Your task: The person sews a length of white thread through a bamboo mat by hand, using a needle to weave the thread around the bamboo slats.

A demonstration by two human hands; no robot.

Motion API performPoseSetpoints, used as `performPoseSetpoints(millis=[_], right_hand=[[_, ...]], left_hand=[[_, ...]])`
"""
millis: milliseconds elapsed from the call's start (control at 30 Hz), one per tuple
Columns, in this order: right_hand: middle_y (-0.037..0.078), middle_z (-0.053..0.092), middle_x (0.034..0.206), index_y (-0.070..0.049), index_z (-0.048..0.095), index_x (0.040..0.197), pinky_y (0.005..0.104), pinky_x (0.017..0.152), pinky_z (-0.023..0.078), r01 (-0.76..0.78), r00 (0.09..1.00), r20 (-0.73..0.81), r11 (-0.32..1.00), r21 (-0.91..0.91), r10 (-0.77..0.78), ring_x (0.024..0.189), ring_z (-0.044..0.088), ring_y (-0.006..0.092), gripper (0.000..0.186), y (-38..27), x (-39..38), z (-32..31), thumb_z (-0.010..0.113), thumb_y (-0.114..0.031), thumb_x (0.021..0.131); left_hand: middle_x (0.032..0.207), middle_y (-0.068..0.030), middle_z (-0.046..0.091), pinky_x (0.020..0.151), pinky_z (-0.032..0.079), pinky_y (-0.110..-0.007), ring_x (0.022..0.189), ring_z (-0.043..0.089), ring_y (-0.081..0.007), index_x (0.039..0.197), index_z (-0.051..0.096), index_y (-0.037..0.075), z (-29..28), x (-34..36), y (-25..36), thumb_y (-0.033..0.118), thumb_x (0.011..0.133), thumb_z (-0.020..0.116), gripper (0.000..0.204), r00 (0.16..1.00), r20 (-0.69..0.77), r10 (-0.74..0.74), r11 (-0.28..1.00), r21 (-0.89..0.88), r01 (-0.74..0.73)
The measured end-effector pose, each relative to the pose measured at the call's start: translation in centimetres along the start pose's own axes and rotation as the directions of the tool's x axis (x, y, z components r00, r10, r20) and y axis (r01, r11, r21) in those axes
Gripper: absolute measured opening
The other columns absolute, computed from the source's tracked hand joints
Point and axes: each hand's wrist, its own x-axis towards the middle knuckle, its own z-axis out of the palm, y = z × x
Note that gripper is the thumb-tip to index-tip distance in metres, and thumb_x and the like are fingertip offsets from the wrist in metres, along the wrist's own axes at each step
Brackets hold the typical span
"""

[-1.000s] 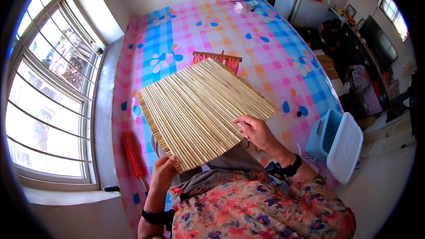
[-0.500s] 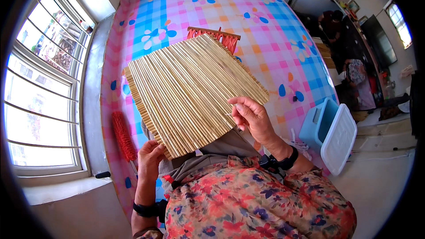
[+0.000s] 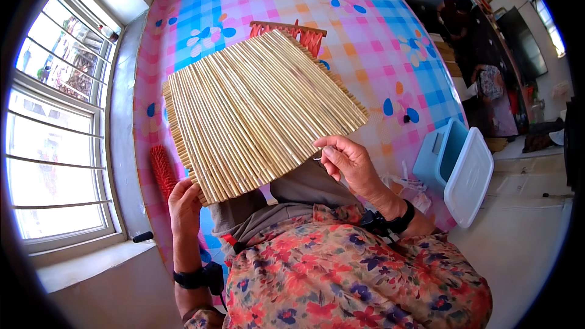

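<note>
A square mat of pale sorghum-like stalks (image 3: 262,116) tilts over my lap. Its stalks are laid side by side, and a second layer shows as a fringe of ends along the left and right edges. My left hand (image 3: 184,204) pinches the mat's near left corner between thumb and fingers. Close to the near right edge, my right hand (image 3: 348,161) has thumb and forefinger pressed together. A small thin whitish bit, perhaps a needle or thread, shows by those fingers, but its kind is unclear.
A checked, flowered sheet (image 3: 378,42) covers the bed. Beyond the mat lies a wooden-barred piece with red strips (image 3: 312,41); a red bristly duster (image 3: 163,173) is at left. A blue bin (image 3: 436,155) with its white lid (image 3: 469,176) stands right. Two people are in the background.
The mat's near left corner and my left hand have shifted up and to the left, so the mat has turned slightly. My right hand stays pinched, now nearer the mat's edge.
</note>
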Motion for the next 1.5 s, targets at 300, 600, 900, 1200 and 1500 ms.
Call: performPoseSetpoints(millis=[300,600,900,1200,1500], right_hand=[[-0.001,0.053,0.07,-0.001,0.061,0.102,0.0192,0.052,0.041,-0.222,0.973,0.031,0.96,-0.169,0.231,0.056,0.046,0.0029,0.016,4.5,-1.9,-0.3,0.053,-0.01,0.091],[0.001,0.056,0.075,-0.002,0.06,0.108,0.0222,0.055,0.043,-0.172,0.962,0.175,0.963,-0.209,0.209,0.061,0.049,0.0059,0.021,4.5,-0.4,0.7,0.053,-0.014,0.092],[0.0,0.057,0.075,-0.002,0.059,0.112,0.0158,0.046,0.037,-0.38,0.892,0.267,0.925,0.009,0.364,0.056,0.048,0.0024,0.025,4.5,0.9,1.6,0.051,-0.017,0.095],[0.0,0.054,0.076,-0.001,0.055,0.114,0.0167,0.045,0.036,-0.517,0.85,0.325,0.776,0.36,0.415,0.056,0.045,0.0037,0.028,4.1,0.9,2.1,0.051,-0.021,0.095],[0.001,0.055,0.075,-0.004,0.058,0.096,0.0174,0.043,0.034,-0.487,0.872,0.265,0.68,0.547,0.411,0.057,0.046,0.0054,0.019,5.1,1.3,1.5,0.053,-0.022,0.094]], left_hand=[[0.094,-0.0091,0.064,0.073,0.052,-0.026,0.082,0.063,-0.014,0.105,0.057,-0.002,-1.0,0.4,0.7,0.006,0.089,0.054,0.018,0.999,-0.047,0.001,0.999,0.046,0.002],[0.095,-0.0103,0.064,0.072,0.053,-0.026,0.082,0.064,-0.0148,0.106,0.057,-0.004,-0.9,0.3,2.0,0.005,0.091,0.051,0.018,0.998,-0.056,0.009,0.999,0.035,-0.007],[0.095,-0.0092,0.064,0.07,0.052,-0.024,0.08,0.063,-0.0131,0.107,0.056,-0.004,-0.2,-0.2,2.2,0.006,0.092,0.05,0.019,0.991,-0.134,0.022,0.998,0.06,-0.014],[0.097,-0.0074,0.063,0.073,0.05,-0.023,0.083,0.061,-0.0106,0.111,0.054,-0.003,-0.7,-0.4,2.2,0.008,0.092,0.05,0.022,0.995,-0.104,0.007,0.994,0.108,0.004],[0.096,-0.007,0.064,0.071,0.05,-0.022,0.081,0.062,-0.0099,0.112,0.054,-0.002,-0.8,-0.6,2.4,0.009,0.093,0.05,0.023,0.993,-0.116,0.017,0.991,0.137,-0.001]])
